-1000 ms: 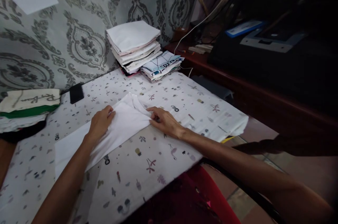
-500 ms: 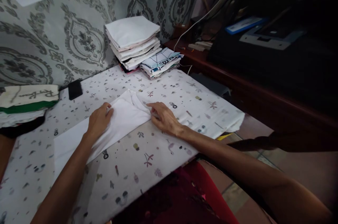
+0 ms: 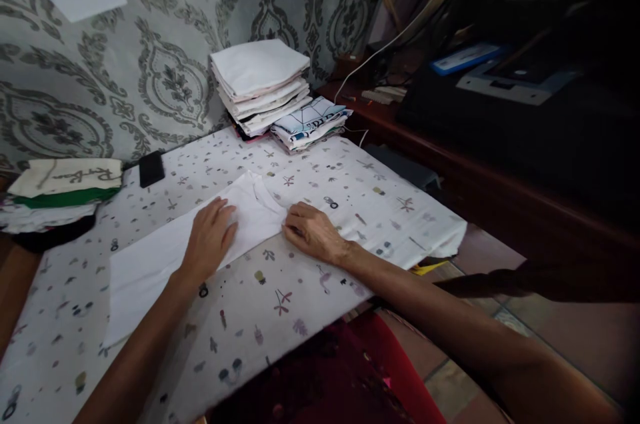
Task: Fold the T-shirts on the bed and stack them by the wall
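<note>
A white T-shirt (image 3: 160,264), folded into a long strip, lies across the patterned tabletop with its neckline at the far right end. My left hand (image 3: 209,237) rests flat on the middle of the shirt, fingers stretched out and the thumb a little apart. At the neckline end, my right hand (image 3: 314,232) has its fingers curled in and closed on the shirt's corner. Its fingertips are partly hidden behind the knuckles.
Folded white clothes form a tall stack (image 3: 263,81) by the wall, beside a lower printed pile (image 3: 313,123). A black phone (image 3: 151,169) lies near another clothes pile (image 3: 65,191) at left. A dark wooden desk (image 3: 480,177) borders the right side.
My left hand has slid right along the shirt and flattened out. My right hand's pointing index finger has curled in at the shirt's corner. The view has shifted slightly.
</note>
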Available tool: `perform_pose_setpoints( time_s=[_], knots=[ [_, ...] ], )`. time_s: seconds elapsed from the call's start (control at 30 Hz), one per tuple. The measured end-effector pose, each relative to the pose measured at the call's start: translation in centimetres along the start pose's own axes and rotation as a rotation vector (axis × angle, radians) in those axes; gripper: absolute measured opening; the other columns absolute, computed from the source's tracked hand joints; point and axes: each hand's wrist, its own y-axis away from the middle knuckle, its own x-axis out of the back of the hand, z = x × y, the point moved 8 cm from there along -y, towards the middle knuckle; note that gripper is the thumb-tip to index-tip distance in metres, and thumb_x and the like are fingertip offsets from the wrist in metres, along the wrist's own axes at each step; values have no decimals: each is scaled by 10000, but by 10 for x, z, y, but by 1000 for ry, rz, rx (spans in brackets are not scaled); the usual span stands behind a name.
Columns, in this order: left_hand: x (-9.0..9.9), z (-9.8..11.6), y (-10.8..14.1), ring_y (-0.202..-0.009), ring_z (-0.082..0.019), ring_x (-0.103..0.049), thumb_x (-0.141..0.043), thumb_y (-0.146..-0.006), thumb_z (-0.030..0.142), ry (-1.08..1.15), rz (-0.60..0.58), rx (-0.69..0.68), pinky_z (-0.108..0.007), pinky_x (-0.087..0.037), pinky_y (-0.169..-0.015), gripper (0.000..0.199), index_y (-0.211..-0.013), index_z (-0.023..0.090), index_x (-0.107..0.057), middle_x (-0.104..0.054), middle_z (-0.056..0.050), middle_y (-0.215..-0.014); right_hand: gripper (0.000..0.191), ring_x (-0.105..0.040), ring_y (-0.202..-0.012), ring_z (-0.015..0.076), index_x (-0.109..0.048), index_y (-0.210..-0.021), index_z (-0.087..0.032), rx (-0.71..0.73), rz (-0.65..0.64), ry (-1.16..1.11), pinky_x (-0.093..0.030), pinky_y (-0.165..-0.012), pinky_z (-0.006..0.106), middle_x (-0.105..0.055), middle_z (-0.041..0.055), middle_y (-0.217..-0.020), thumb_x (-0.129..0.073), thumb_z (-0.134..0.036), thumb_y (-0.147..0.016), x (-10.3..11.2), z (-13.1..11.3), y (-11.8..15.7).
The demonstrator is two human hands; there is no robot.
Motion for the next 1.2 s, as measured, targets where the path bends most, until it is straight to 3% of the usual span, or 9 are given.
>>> perform_pose_setpoints(
  time_s=[0.13, 0.23, 0.37, 0.6, 0.9, 1.07, 1.2],
  knots=[
    [3, 19, 17, -1334, -292, -455, -414, -1017, 325, 81, -48, -41, -488, -382, -1091, 278, -1240, 205, -527, -530, -139, -1380, 131, -548, -852, 193, -587, -782, -197, -124, -22, -51, -436, -772, 309, -624, 57, -841, -555, -175, -907, -1, 12, 1],
    [10, 14, 35, -1153, -273, -542, -460, -1000, 350, 123, -59, 46, -446, -458, -966, 237, -1158, 207, -564, -590, -112, -1219, 52, -544, -857, 200, -583, -841, -207, -208, -29, -35, -427, -769, 315, -622, 48, -849, -609, -164, -857, -3, 19, 2],
    [10, 14, 55, -994, -264, -543, -483, -986, 339, 99, -94, 68, -425, -462, -848, 191, -1055, 208, -602, -599, -81, -1044, 67, -547, -868, 203, -575, -832, -211, -230, -49, -24, -427, -791, 324, -622, 47, -853, -609, -157, -852, -5, 21, 2],
    [5, 19, 55, -871, -244, -520, -410, -998, 273, 91, -166, 97, -418, -421, -801, 224, -860, 209, -575, -601, -55, -880, 108, -561, -812, 181, -570, -770, -215, -238, -29, -106, -441, -766, 316, -614, 35, -817, -585, -131, -836, -2, 20, 1],
    [8, 17, 58, -853, -216, -563, -445, -954, 251, 231, -220, 134, -386, -455, -800, 172, -843, 222, -573, -620, -35, -870, 127, -542, -791, 195, -521, -752, -219, -184, -9, -93, -438, -738, 335, -594, 42, -793, -556, -101, -783, -3, 18, 0],
    [11, 18, 58, -972, -243, -570, -431, -963, 260, 235, -167, 127, -410, -478, -865, 217, -1072, 208, -611, -631, -79, -1014, 132, -540, -822, 204, -515, -780, -218, -190, -48, -91, -437, -766, 346, -600, 44, -813, -555, -93, -763, -5, 18, 1],
    [6, 24, 59, -957, -242, -586, -387, -979, 231, 240, -241, 80, -413, -484, -849, 283, -1106, 214, -639, -631, -80, -1010, 118, -551, -851, 211, -565, -893, -195, -252, -56, -132, -453, -780, 350, -603, 67, -894, -582, -148, -786, 0, 18, 3]
  ],
)
